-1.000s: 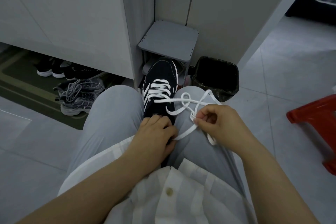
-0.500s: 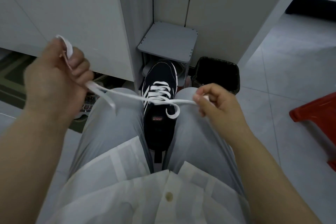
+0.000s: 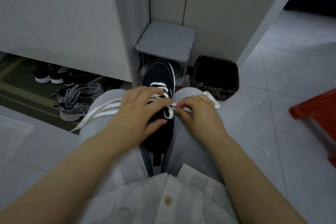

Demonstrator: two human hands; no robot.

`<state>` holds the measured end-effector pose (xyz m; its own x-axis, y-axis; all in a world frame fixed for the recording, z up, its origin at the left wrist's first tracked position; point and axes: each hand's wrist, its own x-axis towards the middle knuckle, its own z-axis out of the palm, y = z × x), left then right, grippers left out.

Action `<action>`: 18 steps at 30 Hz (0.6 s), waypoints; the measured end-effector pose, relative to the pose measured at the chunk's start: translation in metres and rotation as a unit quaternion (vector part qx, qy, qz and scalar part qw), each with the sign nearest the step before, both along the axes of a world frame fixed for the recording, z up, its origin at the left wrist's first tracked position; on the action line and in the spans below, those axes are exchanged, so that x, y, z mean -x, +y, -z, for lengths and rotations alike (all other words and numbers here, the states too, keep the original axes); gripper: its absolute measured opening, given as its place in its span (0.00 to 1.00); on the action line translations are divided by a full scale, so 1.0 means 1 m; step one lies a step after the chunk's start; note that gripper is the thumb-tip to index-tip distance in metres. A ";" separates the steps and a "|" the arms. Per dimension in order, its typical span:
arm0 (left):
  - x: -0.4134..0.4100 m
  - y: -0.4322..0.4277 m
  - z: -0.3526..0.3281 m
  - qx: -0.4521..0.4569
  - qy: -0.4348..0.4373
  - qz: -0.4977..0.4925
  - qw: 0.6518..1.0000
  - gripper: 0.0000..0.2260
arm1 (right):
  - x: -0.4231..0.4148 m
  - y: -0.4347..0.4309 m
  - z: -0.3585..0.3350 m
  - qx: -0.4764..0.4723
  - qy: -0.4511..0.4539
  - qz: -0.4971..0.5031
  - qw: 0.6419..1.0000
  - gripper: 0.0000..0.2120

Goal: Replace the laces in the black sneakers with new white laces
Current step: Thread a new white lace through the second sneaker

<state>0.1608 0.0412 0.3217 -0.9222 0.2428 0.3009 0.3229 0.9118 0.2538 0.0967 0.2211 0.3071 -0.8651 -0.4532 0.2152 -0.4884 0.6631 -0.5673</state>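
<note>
Slack of the white lace (image 3: 101, 110) trails left across the left thigh, its tip hanging toward the grey sneakers (image 3: 78, 100) on the floor. The left hand (image 3: 140, 113), blurred, lies over the lacing, its fingers fairly straight and visibly gripping nothing. The black sneaker (image 3: 160, 78) sits between the knees, toe pointing away. Just right of its tongue, the nearer right hand (image 3: 198, 114) pinches the lace beside a small loop (image 3: 168, 117). The black bin (image 3: 215, 76) stands well apart.

Our knees pinch the black sneaker (image 3: 158, 74) — no room at its sides. Just past its toe stands a small gray shelf (image 3: 167, 42), a black bin (image 3: 214, 89) beside it, a cabinet (image 3: 63, 24) to the left. A white lace (image 3: 103, 109) trails over our left thigh. Open floor (image 3: 263, 114) lies right, before a red stool (image 3: 316, 107).
</note>
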 end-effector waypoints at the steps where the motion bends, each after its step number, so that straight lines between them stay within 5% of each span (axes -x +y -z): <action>1: 0.003 0.008 0.003 0.022 -0.003 0.024 0.999 0.20 | -0.001 0.000 0.002 0.001 0.005 -0.007 1.000 0.02; 7: 0.010 0.011 0.011 -0.029 0.025 0.032 0.999 0.06 | -0.006 0.005 0.003 0.081 0.019 0.028 0.996 0.07; 18: -0.002 0.004 0.016 0.001 0.066 -0.097 0.993 0.12 | -0.007 0.004 0.013 0.050 0.059 -0.032 0.997 0.13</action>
